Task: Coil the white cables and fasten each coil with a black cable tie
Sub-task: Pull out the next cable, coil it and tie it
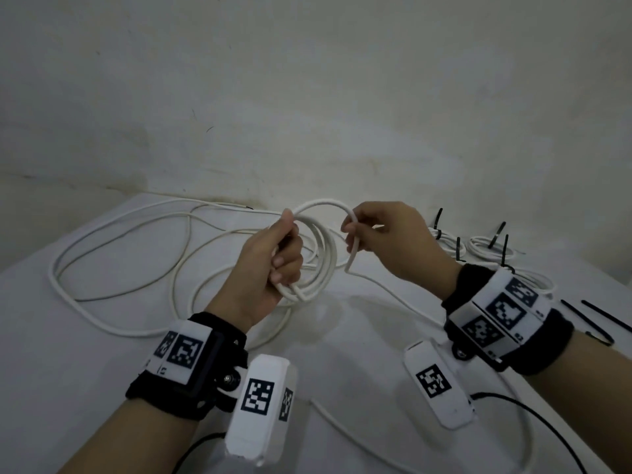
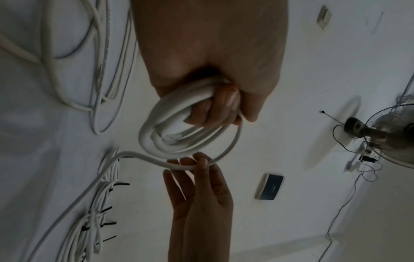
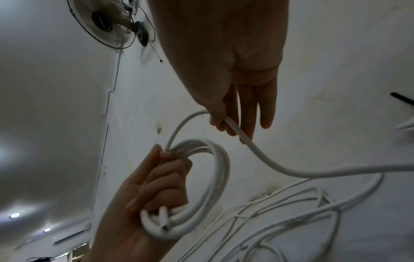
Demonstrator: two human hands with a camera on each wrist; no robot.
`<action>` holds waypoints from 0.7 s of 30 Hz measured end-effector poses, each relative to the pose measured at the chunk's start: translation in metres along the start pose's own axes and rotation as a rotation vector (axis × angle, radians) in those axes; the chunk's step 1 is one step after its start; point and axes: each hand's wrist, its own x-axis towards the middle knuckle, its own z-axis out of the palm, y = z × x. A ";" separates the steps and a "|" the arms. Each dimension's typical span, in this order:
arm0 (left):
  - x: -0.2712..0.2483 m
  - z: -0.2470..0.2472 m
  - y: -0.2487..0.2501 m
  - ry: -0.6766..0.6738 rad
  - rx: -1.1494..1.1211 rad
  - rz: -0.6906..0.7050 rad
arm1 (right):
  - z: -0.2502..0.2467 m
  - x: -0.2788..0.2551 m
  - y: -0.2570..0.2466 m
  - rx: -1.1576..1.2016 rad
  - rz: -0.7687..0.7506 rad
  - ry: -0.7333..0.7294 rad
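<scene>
My left hand [image 1: 284, 244] grips a small coil of white cable [image 1: 323, 258] of several loops, held a little above the white table [image 1: 362, 340]. A fresh loop arcs from the top of the coil over to my right hand [image 1: 352, 236], which pinches the running strand [image 1: 353, 254] between thumb and fingers just right of the coil. In the left wrist view the fingers [image 2: 219, 106] curl round the coil [image 2: 154, 131]. In the right wrist view the strand [image 3: 237, 131] passes under the fingers and trails off right.
Loose white cable [image 1: 116, 268] lies in wide loops over the table's left and middle. Finished coils with black ties [image 1: 489, 246] lie at the back right. Loose black ties [image 1: 602, 316] lie near the right edge. A wall stands close behind.
</scene>
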 end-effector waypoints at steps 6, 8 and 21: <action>-0.001 -0.001 0.003 -0.063 -0.213 -0.063 | 0.008 0.002 0.010 0.066 0.004 -0.022; 0.002 -0.006 0.007 -0.029 -0.276 -0.019 | 0.012 0.001 0.019 0.076 0.015 -0.113; 0.008 -0.020 0.023 0.079 -0.422 0.150 | 0.032 -0.018 0.029 -0.018 -0.122 -0.239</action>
